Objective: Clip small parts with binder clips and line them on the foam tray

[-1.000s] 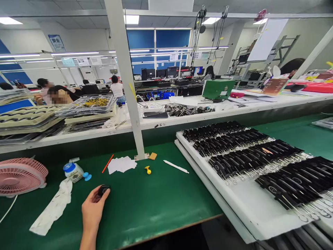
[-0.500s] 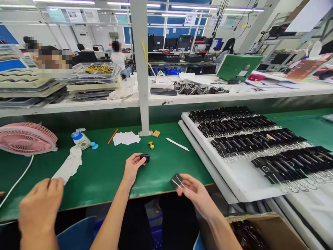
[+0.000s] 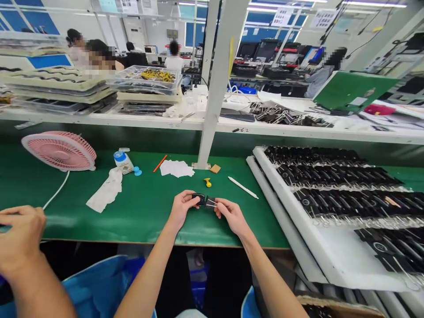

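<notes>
Over the green mat (image 3: 139,221), my left hand (image 3: 183,206) is closed around a small black plastic device (image 3: 199,199). In my right hand (image 3: 231,213) is a black binder clip (image 3: 210,202), pinched by its silver wire handles. The clip's jaw end meets the right edge of the device; whether it grips it I cannot tell. Just beyond the hands lies a yellow stamp-like piece (image 3: 207,182). A white pen (image 3: 243,187) rests to the right of it, and a tan sponge-like block (image 3: 215,168) sits by the post foot.
At right, a white foam tray (image 3: 338,265) carries rows of clipped black parts (image 3: 351,198). On the left are a pink fan (image 3: 59,150), a white bottle (image 3: 123,162) and crumpled tissue (image 3: 106,190). Another person's hand (image 3: 20,238) is at far left. A white post (image 3: 220,88) stands ahead.
My right hand has brought the binder clip from the front edge up and left to the device in my left hand. The view has turned left; the other person's hand has moved away leftward.
</notes>
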The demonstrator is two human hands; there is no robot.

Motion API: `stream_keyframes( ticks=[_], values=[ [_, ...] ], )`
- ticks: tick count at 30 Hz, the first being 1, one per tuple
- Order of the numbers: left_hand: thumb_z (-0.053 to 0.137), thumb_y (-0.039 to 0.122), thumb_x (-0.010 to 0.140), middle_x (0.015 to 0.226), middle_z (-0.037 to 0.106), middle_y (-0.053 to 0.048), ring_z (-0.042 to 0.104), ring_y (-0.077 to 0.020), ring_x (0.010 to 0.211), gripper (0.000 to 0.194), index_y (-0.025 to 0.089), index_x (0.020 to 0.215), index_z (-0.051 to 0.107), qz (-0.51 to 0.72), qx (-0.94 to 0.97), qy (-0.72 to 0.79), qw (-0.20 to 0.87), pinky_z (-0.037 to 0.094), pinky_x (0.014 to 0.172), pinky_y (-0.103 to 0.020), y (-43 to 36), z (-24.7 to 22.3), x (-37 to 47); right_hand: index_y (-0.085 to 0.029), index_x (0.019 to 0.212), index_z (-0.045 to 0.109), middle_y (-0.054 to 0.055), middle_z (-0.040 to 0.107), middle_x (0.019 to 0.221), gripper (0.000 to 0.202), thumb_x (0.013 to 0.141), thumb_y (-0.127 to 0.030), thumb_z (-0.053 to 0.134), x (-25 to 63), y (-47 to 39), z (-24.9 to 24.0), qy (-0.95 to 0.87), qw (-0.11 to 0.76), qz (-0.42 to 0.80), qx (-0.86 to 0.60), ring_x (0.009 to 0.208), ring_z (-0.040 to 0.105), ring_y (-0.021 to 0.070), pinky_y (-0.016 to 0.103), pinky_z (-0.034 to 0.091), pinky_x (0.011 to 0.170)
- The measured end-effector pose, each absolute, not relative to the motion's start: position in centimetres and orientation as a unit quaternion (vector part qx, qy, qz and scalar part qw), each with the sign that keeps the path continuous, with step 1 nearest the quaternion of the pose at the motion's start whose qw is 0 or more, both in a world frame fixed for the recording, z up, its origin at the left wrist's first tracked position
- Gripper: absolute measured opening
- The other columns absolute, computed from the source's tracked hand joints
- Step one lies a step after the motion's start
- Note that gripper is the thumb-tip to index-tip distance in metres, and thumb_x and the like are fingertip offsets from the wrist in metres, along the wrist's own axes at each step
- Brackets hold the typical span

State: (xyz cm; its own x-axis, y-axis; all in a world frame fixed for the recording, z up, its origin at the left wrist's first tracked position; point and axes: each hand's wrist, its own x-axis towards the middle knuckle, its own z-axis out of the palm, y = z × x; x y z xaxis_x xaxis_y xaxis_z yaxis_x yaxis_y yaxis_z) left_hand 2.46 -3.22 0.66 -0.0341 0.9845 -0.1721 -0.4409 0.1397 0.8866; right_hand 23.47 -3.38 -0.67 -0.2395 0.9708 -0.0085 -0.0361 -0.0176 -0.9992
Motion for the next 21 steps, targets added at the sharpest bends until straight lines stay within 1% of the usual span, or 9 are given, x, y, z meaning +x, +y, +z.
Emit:
stream_keyframes(
  ticks=[4,8,12,14,19,21],
  values=[
    [0.096,0.035,0.059,0.081,0.076,-0.007,0.068,-0.0164,0.065,0.045,0.013,0.091,0.072,0.564,0.336,0.443,0.61,0.058,0.064,-0.028,-3.2,0.2,2.4,-0.01,0.117,0.072,0.006,0.068,0.082,0.061,0.089,-0.063,0.067,23.2,-3.6,-0.4,-0.565,0.424,0.562,-0.43,0.067,0.058,0.0164,0.034,0.052,0.068],
    [0.095,0.037,0.061,0.082,0.076,-0.008,0.069,-0.0169,0.064,0.045,0.012,0.092,0.073,0.553,0.376,0.458,0.586,0.058,0.066,-0.029,-2.9,-0.1,2.4,-0.011,0.118,0.072,0.006,0.068,0.083,0.06,0.09,-0.063,0.065,23.2,-3.3,-0.4,-0.575,0.421,0.561,-0.421,0.07,0.058,0.0168,0.034,0.051,0.07],
    [0.096,0.039,0.059,0.083,0.077,-0.009,0.069,-0.0176,0.064,0.047,0.012,0.091,0.073,0.548,0.392,0.474,0.567,0.058,0.065,-0.03,-2.8,0.2,2.4,-0.008,0.122,0.071,0.006,0.068,0.084,0.059,0.092,-0.058,0.065,23.1,-3.3,-0.3,-0.581,0.423,0.553,-0.422,0.07,0.058,0.0163,0.033,0.05,0.071],
    [0.096,0.038,0.057,0.082,0.077,-0.009,0.07,-0.0177,0.064,0.05,0.011,0.092,0.074,0.541,0.397,0.486,0.561,0.058,0.066,-0.03,-3.0,0.4,2.3,-0.008,0.123,0.071,0.006,0.068,0.084,0.056,0.092,-0.055,0.065,22.9,-3.6,-0.2,-0.577,0.433,0.547,-0.425,0.07,0.057,0.0157,0.032,0.049,0.07],
    [0.098,0.032,0.051,0.081,0.077,-0.006,0.069,-0.0159,0.062,0.053,0.011,0.093,0.074,0.553,0.396,0.51,0.526,0.059,0.063,-0.028,-1.7,0.4,2.4,-0.01,0.119,0.075,0.001,0.064,0.075,0.042,0.094,-0.043,0.065,23.5,-2.8,-0.3,-0.587,0.44,0.539,-0.415,0.067,0.053,0.0131,0.026,0.043,0.064],
    [0.098,0.03,0.049,0.081,0.077,-0.005,0.069,-0.0153,0.062,0.053,0.011,0.092,0.074,0.554,0.396,0.504,0.531,0.06,0.062,-0.027,-1.1,0.5,2.6,-0.011,0.119,0.075,0.001,0.065,0.077,0.038,0.096,-0.041,0.066,23.9,-2.2,-0.4,-0.585,0.439,0.532,-0.426,0.069,0.054,0.0131,0.026,0.043,0.065]
  ],
)
